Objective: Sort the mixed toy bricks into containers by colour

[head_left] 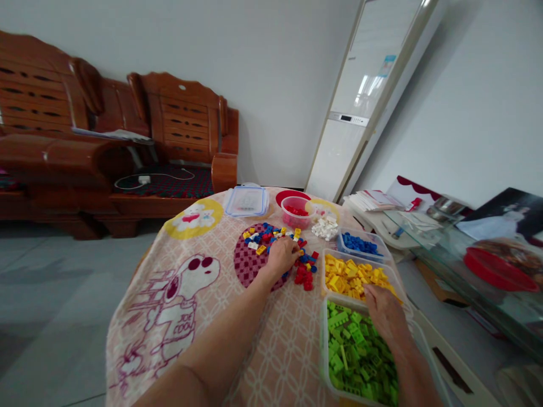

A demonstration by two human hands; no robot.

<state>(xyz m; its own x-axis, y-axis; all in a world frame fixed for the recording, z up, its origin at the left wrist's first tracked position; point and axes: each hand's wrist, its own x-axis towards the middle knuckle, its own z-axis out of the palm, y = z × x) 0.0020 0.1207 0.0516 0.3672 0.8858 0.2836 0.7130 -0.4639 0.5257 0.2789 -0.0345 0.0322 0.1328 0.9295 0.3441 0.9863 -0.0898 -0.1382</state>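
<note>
Containers and brick heaps, as counted
Three rectangular boxes (324, 350) (323, 274) (385, 247), one round tub (296, 221), one white heap (325, 228) and one mixed pile (261, 239) are seen.

So the room's pretty plain: pale bluish-grey walls (271, 85) all round, and a grey tiled floor (63, 305) with thin joints. Carved reddish-brown wooden chairs (182, 124) are lined up against the far wall, one seat covered by a dark checked cushion (169, 182). A tall white cabinet-style unit (339, 147) is stood near the corner, with window light reflected in its glossy front. Over on the right, papers (371, 200) and a framed picture (504, 217) are kept by a glass-topped table (462, 265).
</note>
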